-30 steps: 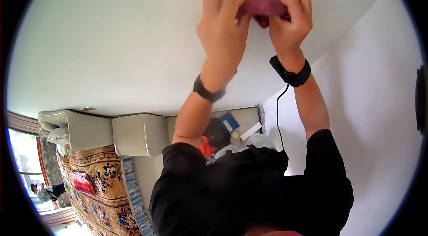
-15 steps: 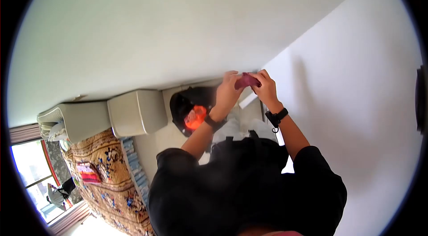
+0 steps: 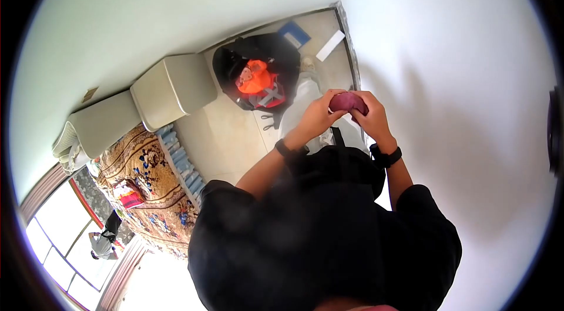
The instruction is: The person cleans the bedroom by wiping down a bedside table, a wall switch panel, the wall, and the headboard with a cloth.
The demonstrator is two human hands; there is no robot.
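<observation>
A bunched dark red cloth [image 3: 348, 102] is held between both hands, in front of my body. My left hand [image 3: 320, 114] grips its left side, with the fingers wrapped round it. On the cloth's right side, my right hand [image 3: 373, 116] is closed, thumb and fingers pressing on the fabric. The fingertips behind the cloth are partly hidden. Each wrist wears a black band.
On the floor lie a black bag [image 3: 282, 52] with orange things in it, a blue item [image 3: 294, 34] and a white strip [image 3: 330, 46]. Beige cabinets [image 3: 191, 83] line the wall beside a patterned bed [image 3: 153, 173]. Another person [image 3: 101, 245] is by the window.
My hands have come down from high on the wall to in front of my body, still holding the cloth. The view has tilted down, and more floor and the whole bag show.
</observation>
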